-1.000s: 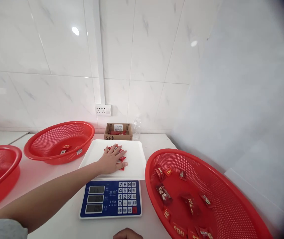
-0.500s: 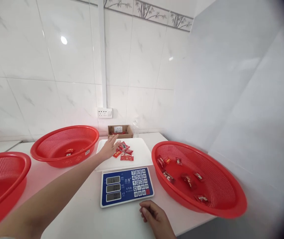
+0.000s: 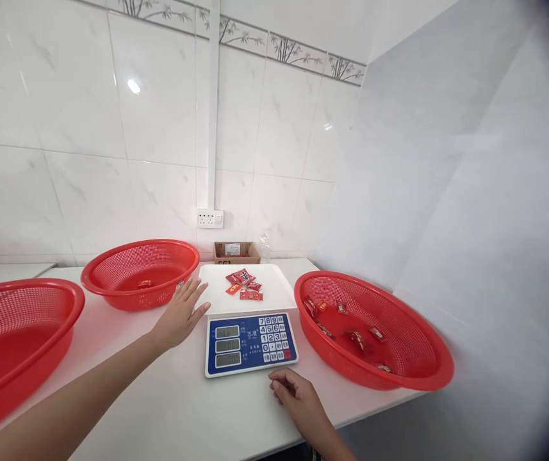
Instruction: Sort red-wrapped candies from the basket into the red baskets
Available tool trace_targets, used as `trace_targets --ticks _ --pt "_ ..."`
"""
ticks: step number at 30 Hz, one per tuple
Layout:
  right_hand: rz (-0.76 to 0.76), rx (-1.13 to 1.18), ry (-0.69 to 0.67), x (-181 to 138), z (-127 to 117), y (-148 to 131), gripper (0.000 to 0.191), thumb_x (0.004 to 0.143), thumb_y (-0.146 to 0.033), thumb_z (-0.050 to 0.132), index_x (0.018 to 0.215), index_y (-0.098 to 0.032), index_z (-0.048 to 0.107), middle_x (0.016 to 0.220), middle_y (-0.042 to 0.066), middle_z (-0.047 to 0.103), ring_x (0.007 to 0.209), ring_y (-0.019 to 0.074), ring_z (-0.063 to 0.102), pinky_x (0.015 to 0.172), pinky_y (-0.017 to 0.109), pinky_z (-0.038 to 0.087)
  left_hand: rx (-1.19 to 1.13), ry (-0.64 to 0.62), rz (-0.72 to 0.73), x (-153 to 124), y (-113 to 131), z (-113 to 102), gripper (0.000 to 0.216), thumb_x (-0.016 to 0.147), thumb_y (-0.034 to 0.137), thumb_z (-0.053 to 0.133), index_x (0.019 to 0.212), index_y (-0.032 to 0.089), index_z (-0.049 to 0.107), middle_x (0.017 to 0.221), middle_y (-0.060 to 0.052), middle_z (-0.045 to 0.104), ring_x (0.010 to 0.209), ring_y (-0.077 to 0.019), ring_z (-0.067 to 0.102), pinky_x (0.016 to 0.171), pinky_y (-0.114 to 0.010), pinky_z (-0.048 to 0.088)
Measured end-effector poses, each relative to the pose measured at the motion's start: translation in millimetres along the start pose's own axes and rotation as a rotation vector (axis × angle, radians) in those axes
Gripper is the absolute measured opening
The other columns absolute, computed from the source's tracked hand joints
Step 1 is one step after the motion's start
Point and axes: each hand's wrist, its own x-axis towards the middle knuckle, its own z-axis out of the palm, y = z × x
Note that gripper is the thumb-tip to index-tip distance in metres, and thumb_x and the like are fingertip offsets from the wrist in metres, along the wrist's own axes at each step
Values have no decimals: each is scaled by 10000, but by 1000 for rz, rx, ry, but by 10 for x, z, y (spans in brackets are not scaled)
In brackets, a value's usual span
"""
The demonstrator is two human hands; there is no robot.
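My left hand [image 3: 182, 314] is open, its fingers spread in the air at the left side of the scale, and holds nothing. Several small red packets [image 3: 250, 296] lie in a loose pile on the white weighing plate [image 3: 277, 294]. Nearer to me is the scale's blue panel [image 3: 252, 344], with three displays and a keypad. My right hand [image 3: 298, 397] rests at the scale's front right corner, fingers curled in with the thumb against them; nothing shows in it.
On the right stands a red plastic basket [image 3: 428, 379] with several red packets inside. Another red basket [image 3: 111, 296] at the back left holds a packet or so, and a third basket [image 3: 29, 291] is at the far left. Behind the scale sits a cardboard box [image 3: 237, 258].
My left hand has drawn back from the packets on the plate toward the left and nearer to me. The right hand stays curled by the scale. The view has shifted slightly.
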Motion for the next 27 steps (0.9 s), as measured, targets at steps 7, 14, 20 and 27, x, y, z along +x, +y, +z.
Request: trace_targets --ticks 7,14,20,27 --pt "-39 -43 -13 -34 -4 40 268 802 -426 616 866 -175 685 752 42 663 722 210 605 677 316 482 52 -113 42 168 353 -8 630 955 568 354 1491 237 351 1598 -102 282 1483 -316 162 1177 -536 204" --pt "-85 -89 -49 -25 -14 40 239 815 -385 603 852 -175 710 846 74 718 822 239 657 758 324 503 94 -131 34 470 501 76 483 930 387 573 1372 218 478 1485 -119 429 1311 -325 454 1062 -594 363" --pt "-103 -121 -43 3 14 158 266 821 -424 587 850 -195 721 830 78 717 784 237 661 722 318 505 138 -192 54 692 479 171 462 920 370 593 1342 207 501 1438 -117 473 1260 -315 498 1026 -574 407" --pt "-129 -177 -44 -14 10 209 324 850 -476 546 859 -210 730 837 86 719 766 229 660 695 301 505 139 -227 107 1071 620 319 431 926 356 585 1328 217 513 1425 -113 483 1228 -298 523 1007 -549 434"
